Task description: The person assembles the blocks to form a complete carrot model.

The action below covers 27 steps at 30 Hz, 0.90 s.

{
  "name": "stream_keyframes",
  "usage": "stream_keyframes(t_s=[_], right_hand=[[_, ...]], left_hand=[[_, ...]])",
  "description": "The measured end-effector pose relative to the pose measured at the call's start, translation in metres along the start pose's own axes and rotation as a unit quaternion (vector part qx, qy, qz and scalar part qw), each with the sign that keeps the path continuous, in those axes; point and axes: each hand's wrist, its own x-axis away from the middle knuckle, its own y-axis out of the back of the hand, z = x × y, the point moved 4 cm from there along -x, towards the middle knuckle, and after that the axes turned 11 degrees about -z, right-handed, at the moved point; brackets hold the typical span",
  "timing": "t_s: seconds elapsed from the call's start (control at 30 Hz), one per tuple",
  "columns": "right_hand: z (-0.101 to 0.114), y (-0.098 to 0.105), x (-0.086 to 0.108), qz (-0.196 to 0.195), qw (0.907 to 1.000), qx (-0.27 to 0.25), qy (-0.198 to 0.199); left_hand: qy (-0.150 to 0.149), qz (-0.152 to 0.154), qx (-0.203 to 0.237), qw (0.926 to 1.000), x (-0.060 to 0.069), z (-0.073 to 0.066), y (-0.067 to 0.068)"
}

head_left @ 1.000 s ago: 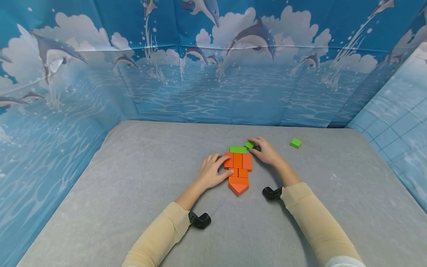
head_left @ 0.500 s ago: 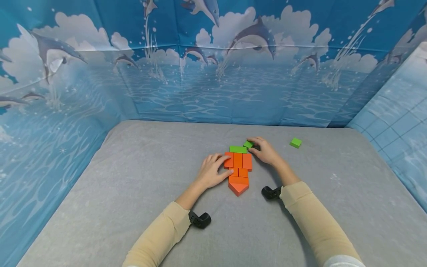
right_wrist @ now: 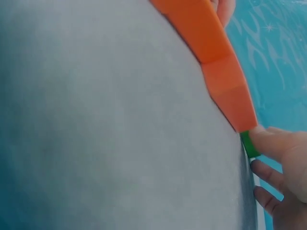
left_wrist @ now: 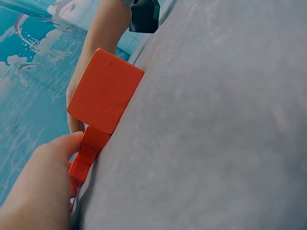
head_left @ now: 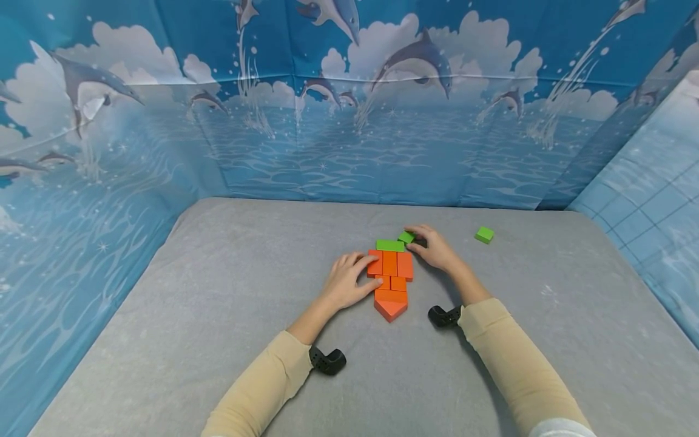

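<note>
Several orange blocks [head_left: 390,263] lie joined on the grey surface, with a pointed one [head_left: 391,308] at the near end. Across their far end sits a long green block [head_left: 390,246]. My right hand [head_left: 435,247] pinches a small green block [head_left: 406,237] between thumb and index finger, at an angle by the long one's right end. In the right wrist view, the thumb partly hides that green block [right_wrist: 248,143]. My left hand [head_left: 345,280] rests along the left side of the orange blocks, index finger and thumb extended and touching them.
Another small green block [head_left: 484,235] lies apart, to the right at the back. The grey-covered surface [head_left: 229,291] ends at a blue dolphin-print curtain [head_left: 327,152] behind and on both sides. A black wrist device [head_left: 327,361] is worn on each wrist.
The small green block has shifted slightly left with my right hand, closer to the long green block. My left hand stays in place.
</note>
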Motion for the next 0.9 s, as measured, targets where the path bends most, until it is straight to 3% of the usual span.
stream_keyframes(t_s=[0.1,0.23,0.4,0.5,0.7,0.9], right_hand=[[-0.003,0.008,0.002,-0.022,0.9992,-0.032,0.005],[-0.015,0.028,0.007,-0.084,0.9956,-0.042,-0.004],[-0.037,0.059,0.018,-0.175,0.9841,0.003,-0.032],[-0.051,0.076,0.027,-0.210,0.9759,0.032,-0.051],[-0.074,0.097,0.045,-0.217,0.9689,0.067,-0.097],[-0.088,0.100,0.055,-0.198,0.9677,0.077,-0.135]], left_hand=[[0.000,0.001,0.002,1.0000,0.000,0.000,0.000],[0.000,0.000,0.004,1.0000,0.001,0.000,0.000],[-0.001,-0.002,0.006,1.0000,0.000,0.001,0.000],[-0.002,-0.004,0.008,1.0000,0.000,0.001,0.000],[-0.002,-0.004,0.002,1.0000,0.000,0.001,-0.001],[0.000,-0.004,0.001,1.0000,0.000,0.002,-0.002]])
